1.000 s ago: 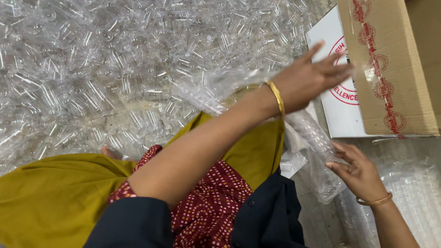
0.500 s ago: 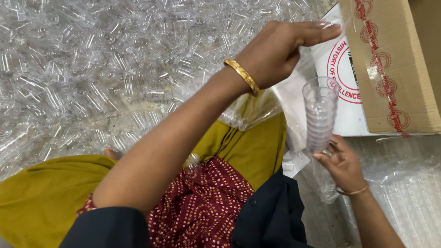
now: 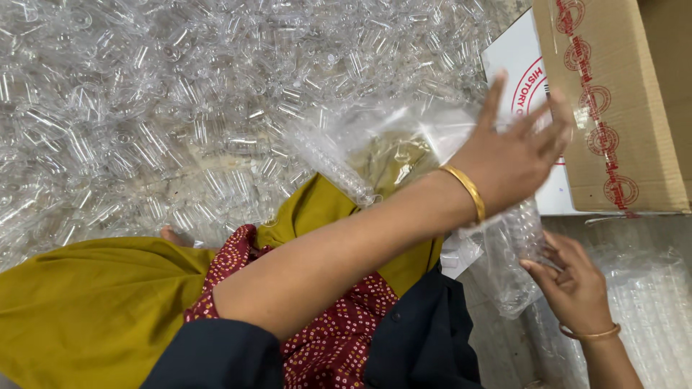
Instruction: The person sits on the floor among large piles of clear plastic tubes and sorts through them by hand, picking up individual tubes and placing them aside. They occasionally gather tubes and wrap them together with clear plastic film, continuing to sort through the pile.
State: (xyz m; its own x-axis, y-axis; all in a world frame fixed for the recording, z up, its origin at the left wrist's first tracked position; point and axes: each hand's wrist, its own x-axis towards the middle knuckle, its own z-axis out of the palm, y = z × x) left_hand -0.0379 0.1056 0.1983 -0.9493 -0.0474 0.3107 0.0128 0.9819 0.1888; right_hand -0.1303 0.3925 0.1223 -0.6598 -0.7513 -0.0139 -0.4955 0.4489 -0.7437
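My left hand [image 3: 515, 155] is raised in front of the cardboard box [image 3: 623, 108], fingers spread wide and slightly blurred. It is against the upper part of a clear plastic bag [image 3: 404, 144]; I cannot tell whether this grip has hold of the film or only presses on it. A gold bangle [image 3: 465, 189] sits on that wrist.

My right hand [image 3: 573, 284] is below the box, at its near edge. Its fingertips [image 3: 533, 266] pinch the lower part of the same bag, where a stack of clear plastic cups [image 3: 522, 234] shows through the film. This grip is narrow, closed on the bag and the stack inside it.

The bag runs from left of the box down to just below it. A white printed card [image 3: 519, 72] leans against the box's left face. Left of the box, loose clear plastic pieces [image 3: 180, 108] cover the floor. My lap, in olive-yellow cloth [image 3: 94, 310], lies well left of and below the box.
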